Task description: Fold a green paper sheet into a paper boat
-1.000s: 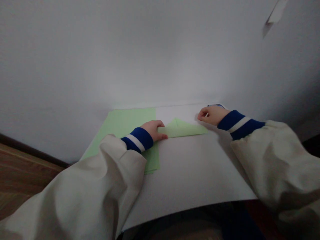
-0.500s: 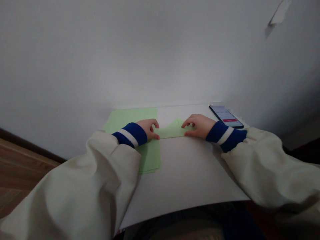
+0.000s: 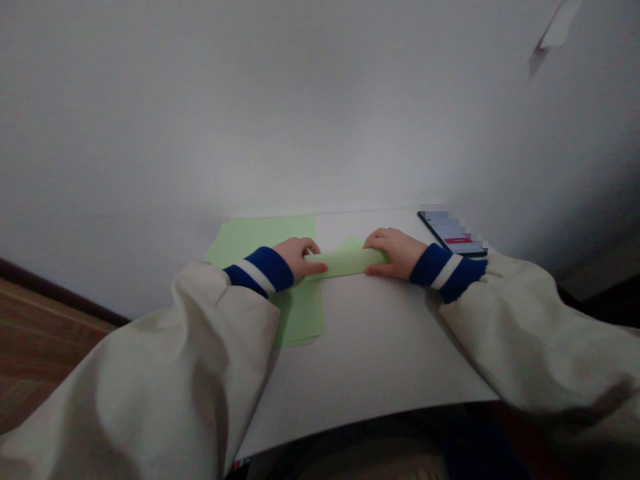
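Note:
A folded piece of light green paper [image 3: 346, 260] lies on a white board [image 3: 380, 333] in front of me. My left hand [image 3: 300, 256] pinches its left end, thumb under and fingers curled over. At the right end, my right hand [image 3: 393, 251] grips the paper the same way. The paper's near edge is lifted and rolled up towards the far side between the two hands. Both arms wear cream sleeves with blue and white cuffs.
A stack of green paper sheets [image 3: 265, 240] lies at the board's left, partly under my left arm. A phone [image 3: 453, 233] with a lit screen rests at the far right of the board. A white wall [image 3: 300, 100] stands right behind. Wooden floor [image 3: 45, 327] shows at the left.
My right hand came from the phone at the far right to the paper's right end. Both hands have since lifted the paper's near edge and folded it up.

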A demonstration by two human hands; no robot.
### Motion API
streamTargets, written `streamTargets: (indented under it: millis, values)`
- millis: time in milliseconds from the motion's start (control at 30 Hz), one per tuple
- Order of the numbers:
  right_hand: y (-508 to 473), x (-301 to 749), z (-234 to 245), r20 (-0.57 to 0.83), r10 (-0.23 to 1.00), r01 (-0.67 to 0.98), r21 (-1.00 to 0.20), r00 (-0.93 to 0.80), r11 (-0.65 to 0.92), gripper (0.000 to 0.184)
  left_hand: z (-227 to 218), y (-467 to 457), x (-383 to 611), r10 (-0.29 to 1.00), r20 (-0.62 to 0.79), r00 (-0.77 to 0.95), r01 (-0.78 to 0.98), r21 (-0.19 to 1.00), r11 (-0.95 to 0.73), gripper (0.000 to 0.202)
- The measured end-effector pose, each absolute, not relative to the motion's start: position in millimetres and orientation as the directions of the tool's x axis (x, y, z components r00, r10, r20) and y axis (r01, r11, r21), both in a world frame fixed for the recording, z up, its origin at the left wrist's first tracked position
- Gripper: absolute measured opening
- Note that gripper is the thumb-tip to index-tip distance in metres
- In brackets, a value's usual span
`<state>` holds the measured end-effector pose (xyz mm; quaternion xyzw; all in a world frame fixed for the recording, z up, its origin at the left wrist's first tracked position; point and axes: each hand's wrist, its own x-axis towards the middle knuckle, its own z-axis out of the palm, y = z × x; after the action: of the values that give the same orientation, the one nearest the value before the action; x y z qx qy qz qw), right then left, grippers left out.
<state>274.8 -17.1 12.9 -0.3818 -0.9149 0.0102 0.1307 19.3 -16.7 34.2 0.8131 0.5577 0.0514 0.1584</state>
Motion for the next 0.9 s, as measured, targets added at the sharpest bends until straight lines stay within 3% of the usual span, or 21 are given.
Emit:
streamTargets:
  millis: [167, 267, 367, 600, 800, 900]
  values:
    - [-20.9, 271.5, 14.3, 0.264, 0.736, 0.728, -0.146, -0.624, 0.67, 0.044, 26.7, -22.2, 23.0, 0.9, 0.102, 0.424, 0.888, 0.147, -0.435, 0.055]
    - [-23.1, 270.3, 15.5, 0.232, 0.791, 0.777, -0.169, -0.566, 0.606, 0.041, 21.0, -21.6, 23.0, 0.876, 0.15, 0.458, 0.872, 0.118, -0.475, 0.054]
    - [-22.7, 270.2, 14.1, 0.247, 0.793, 0.771, -0.202, -0.557, 0.604, 0.038, 19.0, -19.2, 23.2, 0.857, 0.157, 0.49, 0.842, 0.168, -0.512, 0.047]
    - [-21.3, 270.3, 13.3, 0.477, 0.715, 0.682, -0.282, -0.511, 0.675, 0.036, 23.3, -18.4, 22.3, 0.826, 0.271, 0.494, 0.727, 0.393, -0.563, 0.033]
    - [-27.1, 270.3, 28.2, 0.506, 0.71, 0.754, -0.161, -0.491, 0.636, 0.017, 29.5, -25.3, 24.1, 0.817, 0.329, 0.475, 0.677, 0.456, -0.577, 0.027]
    - [-29.2, 271.4, 33.3, 0.506, 0.705, 0.794, -0.062, -0.497, 0.605, 0.018, 28.7, -27.4, 24.3, 0.782, 0.339, 0.523, 0.616, 0.484, -0.621, 0.03]
